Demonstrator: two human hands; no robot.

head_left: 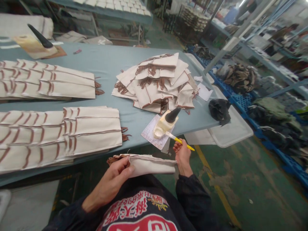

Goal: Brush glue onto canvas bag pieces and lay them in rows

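Note:
My left hand [117, 176] is closed on one end of a cream fabric piece [154, 166] with brown strings, held level in front of my body. My right hand [182, 155] grips a yellow-handled brush [181, 141] beside the far end of that piece. The brush's white tip touches a cream block-like container [162, 126] of pale paste, with a black cone [172, 115] standing out of it. Under the container lies a stained sheet [150, 131] at the table's near edge.
A loose heap of cream fabric pieces [156, 83] lies on the blue-covered table [106, 61]. Overlapping rows of similar pieces [96, 128] fill its left side. A black bag [219, 110] sits at the right corner, above a white tray [235, 131]. Blue pallets [243, 102] stand right.

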